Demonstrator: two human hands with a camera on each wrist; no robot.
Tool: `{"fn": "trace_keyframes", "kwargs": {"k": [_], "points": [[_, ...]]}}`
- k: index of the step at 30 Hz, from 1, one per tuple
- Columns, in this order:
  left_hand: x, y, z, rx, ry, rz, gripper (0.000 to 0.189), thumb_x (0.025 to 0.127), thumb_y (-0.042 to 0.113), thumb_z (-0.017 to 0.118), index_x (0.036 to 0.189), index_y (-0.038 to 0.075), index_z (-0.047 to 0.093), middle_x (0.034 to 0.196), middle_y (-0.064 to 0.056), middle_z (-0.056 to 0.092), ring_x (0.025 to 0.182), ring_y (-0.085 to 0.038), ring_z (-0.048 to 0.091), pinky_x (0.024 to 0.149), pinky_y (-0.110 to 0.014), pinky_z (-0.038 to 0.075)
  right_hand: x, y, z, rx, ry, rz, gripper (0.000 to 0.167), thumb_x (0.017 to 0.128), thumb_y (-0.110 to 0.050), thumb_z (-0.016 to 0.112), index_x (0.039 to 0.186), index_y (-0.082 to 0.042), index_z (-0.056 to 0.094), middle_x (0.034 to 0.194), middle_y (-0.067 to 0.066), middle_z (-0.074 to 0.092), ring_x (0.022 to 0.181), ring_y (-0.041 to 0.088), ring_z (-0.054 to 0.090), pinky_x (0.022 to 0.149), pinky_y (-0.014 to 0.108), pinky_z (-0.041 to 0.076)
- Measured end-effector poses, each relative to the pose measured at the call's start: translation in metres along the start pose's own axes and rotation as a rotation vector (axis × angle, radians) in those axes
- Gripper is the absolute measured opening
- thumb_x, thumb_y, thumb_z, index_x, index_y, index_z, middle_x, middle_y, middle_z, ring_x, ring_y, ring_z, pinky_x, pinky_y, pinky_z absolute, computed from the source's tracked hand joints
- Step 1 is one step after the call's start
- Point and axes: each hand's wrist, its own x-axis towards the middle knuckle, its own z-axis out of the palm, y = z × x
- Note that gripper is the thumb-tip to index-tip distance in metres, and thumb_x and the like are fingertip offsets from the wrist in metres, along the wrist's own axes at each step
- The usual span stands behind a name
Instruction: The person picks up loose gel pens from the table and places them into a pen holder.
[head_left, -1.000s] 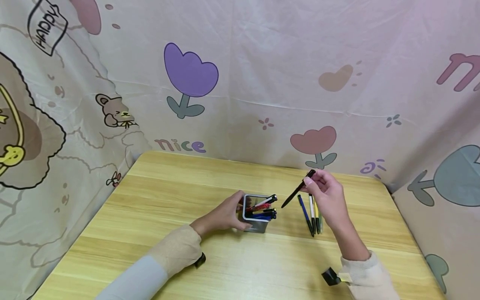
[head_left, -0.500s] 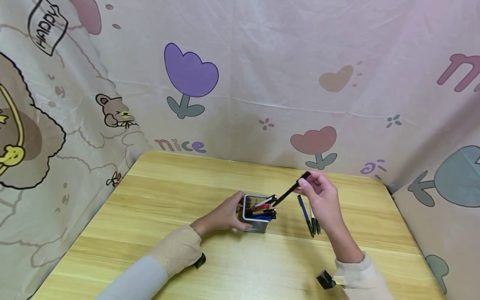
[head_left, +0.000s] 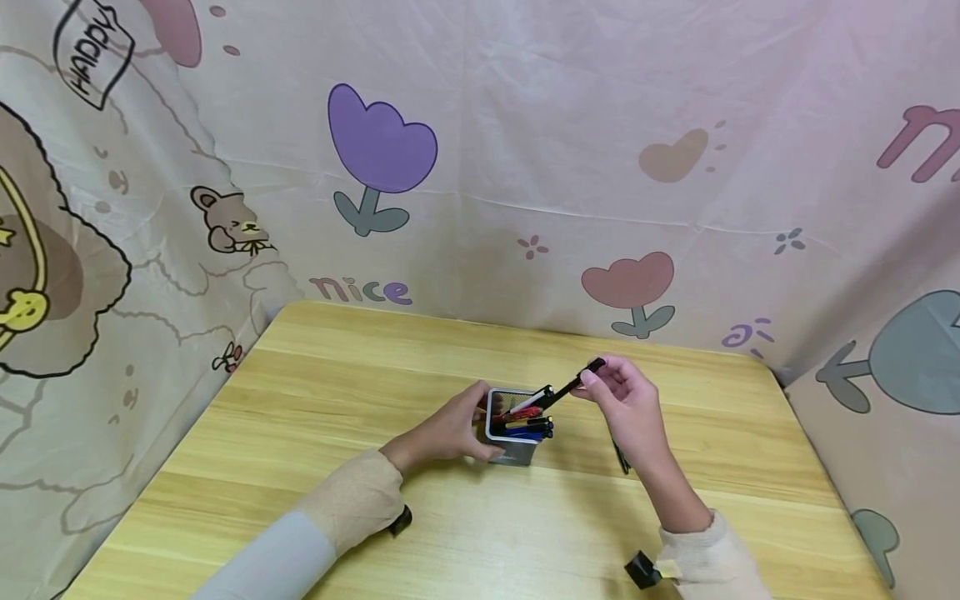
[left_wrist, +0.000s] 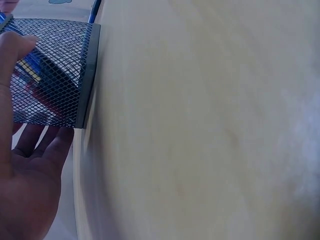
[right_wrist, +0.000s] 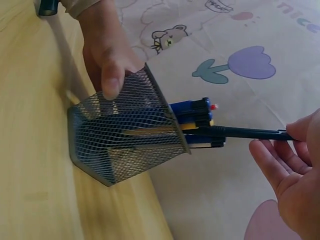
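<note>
A dark metal mesh pen holder (head_left: pixel 512 452) stands on the table, gripped around its side by my left hand (head_left: pixel 450 425). Several pens (head_left: pixel 528 432) with blue, yellow, red and white barrels lean out of its mouth. My right hand (head_left: pixel 630 408) pinches a black pen (head_left: pixel 572 388) near its upper end. The pen slants down to the holder's mouth among the other pens; how far inside its tip is, I cannot tell. In the right wrist view the same pen (right_wrist: pixel 250 133) lines up with the opening. Through the mesh (left_wrist: pixel 55 75) the left wrist view shows pens inside.
Right of the holder, pens (head_left: pixel 621 458) lie on the wooden table (head_left: pixel 337 367), mostly hidden by my right hand. A printed cloth (head_left: pixel 510 167) hangs behind and at both sides. Black wrist devices (head_left: pixel 642 570) sit at my cuffs.
My right hand has carried the black pen left and slightly down, bringing its tip to the holder's mouth. The hand now covers most of the loose pens. My left hand has stayed in place.
</note>
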Motion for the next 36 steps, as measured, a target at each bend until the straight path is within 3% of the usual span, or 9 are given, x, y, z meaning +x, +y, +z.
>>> {"fn": "trace_keyframes", "kwargs": {"k": [10,18,23,28,36], "points": [[0.000,0.000,0.000,0.001,-0.004,-0.010,0.075,0.077,0.016,0.090,0.136,0.010,0.044,0.128,-0.004,0.056,0.113,-0.017,0.067,0.093,-0.025,0.059,-0.007,0.009,0.004,-0.038,-0.019,0.032,0.025,0.100,-0.003,0.064,0.118,0.012,0.058,0.096,0.001,0.070,0.085,0.012,0.076,0.084,0.035,0.065],[0.000,0.001,-0.001,0.049,0.004,-0.010,0.071,0.077,0.021,0.090,0.132,0.013,0.045,0.125,-0.002,0.058,0.115,-0.015,0.064,0.096,-0.025,0.057,-0.013,0.018,0.007,-0.171,-0.062,-0.073,0.020,0.099,-0.004,0.067,0.114,0.007,0.062,0.101,0.025,0.073,0.085,0.010,0.077,0.082,0.023,0.063],[0.000,0.001,-0.001,0.054,0.005,-0.009,0.073,0.077,0.022,0.090,0.133,0.013,0.046,0.126,-0.001,0.058,0.115,-0.014,0.064,0.096,-0.024,0.057,-0.015,0.022,0.007,-0.254,-0.070,-0.137,0.016,0.097,-0.005,0.070,0.111,0.002,0.066,0.101,0.021,0.075,0.086,0.003,0.075,0.081,0.018,0.062],[0.000,0.001,-0.002,0.055,0.005,-0.006,0.073,0.077,0.022,0.090,0.133,0.012,0.045,0.127,-0.002,0.058,0.116,-0.015,0.063,0.097,-0.025,0.057,-0.016,0.025,0.010,-0.295,-0.056,-0.142,0.014,0.095,-0.008,0.074,0.106,0.000,0.070,0.095,0.016,0.077,0.083,0.001,0.074,0.078,0.017,0.061],[0.000,0.000,-0.002,0.064,0.002,-0.003,0.071,0.077,0.023,0.090,0.131,0.014,0.046,0.124,-0.001,0.057,0.113,-0.013,0.062,0.096,-0.025,0.057,-0.018,0.032,0.014,-0.350,-0.089,-0.146,0.008,0.091,-0.007,0.078,0.099,-0.004,0.074,0.092,0.011,0.078,0.080,0.006,0.074,0.072,0.017,0.061]]}}
